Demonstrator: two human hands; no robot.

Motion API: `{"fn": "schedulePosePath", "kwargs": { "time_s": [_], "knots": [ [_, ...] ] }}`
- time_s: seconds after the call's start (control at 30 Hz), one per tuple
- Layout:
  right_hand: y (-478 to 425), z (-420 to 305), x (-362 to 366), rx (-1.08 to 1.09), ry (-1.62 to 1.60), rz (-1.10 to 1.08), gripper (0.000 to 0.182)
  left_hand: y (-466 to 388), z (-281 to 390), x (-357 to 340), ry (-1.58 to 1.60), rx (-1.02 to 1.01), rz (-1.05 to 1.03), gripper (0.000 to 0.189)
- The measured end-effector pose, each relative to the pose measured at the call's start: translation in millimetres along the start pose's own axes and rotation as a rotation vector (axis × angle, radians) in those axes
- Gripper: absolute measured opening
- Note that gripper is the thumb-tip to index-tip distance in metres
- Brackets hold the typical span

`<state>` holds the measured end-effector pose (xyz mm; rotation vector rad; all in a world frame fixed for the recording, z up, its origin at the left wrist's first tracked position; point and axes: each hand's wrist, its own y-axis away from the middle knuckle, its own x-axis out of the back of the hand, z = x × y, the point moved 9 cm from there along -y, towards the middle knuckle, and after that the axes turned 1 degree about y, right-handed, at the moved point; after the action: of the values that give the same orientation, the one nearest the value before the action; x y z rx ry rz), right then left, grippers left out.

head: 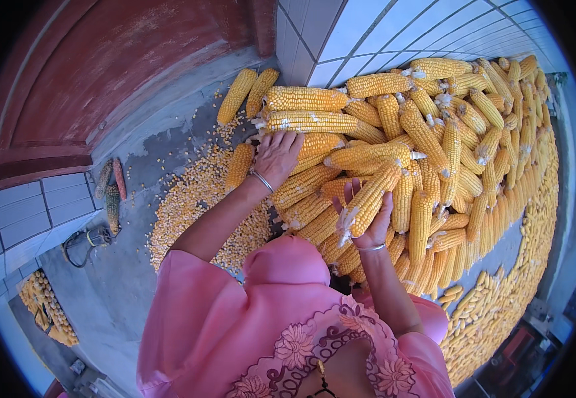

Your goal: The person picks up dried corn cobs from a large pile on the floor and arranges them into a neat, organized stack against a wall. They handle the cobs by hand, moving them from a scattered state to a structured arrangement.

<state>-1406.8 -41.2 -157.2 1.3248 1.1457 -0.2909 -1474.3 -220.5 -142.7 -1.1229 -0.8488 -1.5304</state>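
Observation:
My right hand (375, 224), palm up with a metal bangle at the wrist, holds a yellow ear of corn (373, 196). Pale husk remnants hang from the ear's lower end. My left hand (279, 155), also wearing a bangle, lies over the left side of the corn pile (313, 186), touching the ends of the ears there. What its fingertips grip is hidden. Just above it rests a long ear of corn (313, 122). Another ear (240, 165) leans at its left. Loose kernels (198, 204) cover the floor beside my left forearm.
A red door (119, 64) and white tiled wall (392, 30) border the work area. Several dark and reddish cobs (112, 204) lie by the tiled step, near a coiled cord (86, 244). More corn (497, 308) spreads across the floor at right.

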Motion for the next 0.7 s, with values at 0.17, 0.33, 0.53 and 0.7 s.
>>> {"fn": "schedulePosePath", "kwargs": {
  "time_s": [0.17,0.33,0.53,0.7],
  "knots": [
    [-8,10,-7,-0.002,0.244,-0.148,0.046,7,7,-3,-0.074,-0.024,0.22,0.062],
    [-20,50,-1,-0.117,0.243,-0.021,0.045,24,7,27,0.274,0.022,0.186,0.049],
    [-33,76,8,-0.202,0.311,0.046,0.034,75,18,1,0.661,0.087,-0.054,0.067],
    [-29,40,-13,-0.237,1.082,-0.151,0.02,99,-22,-8,1.313,0.395,-0.16,0.064]
  ]
}}
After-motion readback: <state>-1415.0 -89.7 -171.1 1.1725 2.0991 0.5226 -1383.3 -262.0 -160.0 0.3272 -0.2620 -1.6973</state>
